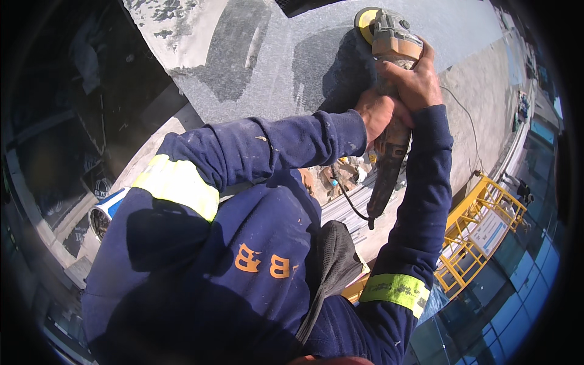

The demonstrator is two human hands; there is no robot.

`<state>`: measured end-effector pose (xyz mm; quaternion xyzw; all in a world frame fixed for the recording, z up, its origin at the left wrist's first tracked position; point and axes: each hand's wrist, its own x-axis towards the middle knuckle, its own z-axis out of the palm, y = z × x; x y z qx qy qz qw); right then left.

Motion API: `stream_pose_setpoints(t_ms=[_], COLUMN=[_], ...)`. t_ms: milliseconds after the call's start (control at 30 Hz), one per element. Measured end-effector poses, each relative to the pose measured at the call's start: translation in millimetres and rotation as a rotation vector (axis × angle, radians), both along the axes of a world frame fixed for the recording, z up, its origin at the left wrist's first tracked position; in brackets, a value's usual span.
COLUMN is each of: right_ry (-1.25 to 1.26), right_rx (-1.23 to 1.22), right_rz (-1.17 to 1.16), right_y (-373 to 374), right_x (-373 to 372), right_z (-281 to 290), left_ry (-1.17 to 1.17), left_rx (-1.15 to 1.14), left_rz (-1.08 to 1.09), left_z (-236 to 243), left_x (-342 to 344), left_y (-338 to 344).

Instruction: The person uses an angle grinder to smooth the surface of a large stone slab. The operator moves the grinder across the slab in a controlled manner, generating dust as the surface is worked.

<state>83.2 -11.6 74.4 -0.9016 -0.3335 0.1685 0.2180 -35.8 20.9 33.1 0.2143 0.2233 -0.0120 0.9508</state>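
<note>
Both my hands hold a dusty angle grinder, its head toward the top of the picture and its tail toward me. My right hand wraps the body just behind the orange-brown gear head. Lower down, my left hand closes around the middle of the body. A yellow-rimmed disc sits at the left of the head, over a grey speckled slab surface; whether it touches cannot be told. From the grinder's tail runs a black cord. Darker smooth patches and the grinder's shadow mark the slab.
Yellow metal scaffold framing stands at the lower right beside blue glass panels. Rubble and scraps lie below the slab, near the grinder's tail. A thin cable trails on the concrete to the right. A blue-and-white bucket is at left.
</note>
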Motion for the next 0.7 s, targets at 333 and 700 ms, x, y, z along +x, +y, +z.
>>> stream_pose_setpoints(t_ms=[333,700], right_ry=[-0.148,-0.044], right_rx=[-0.082,0.085], right_rz=[0.117,0.092], right_y=[11,10], right_x=[-4,-5], right_z=[6,3], left_ry=[-0.05,0.001], left_rx=[-0.065,0.061], left_rz=[0.044,0.15], left_z=[-3,2], left_x=[2,1], left_y=[4,1])
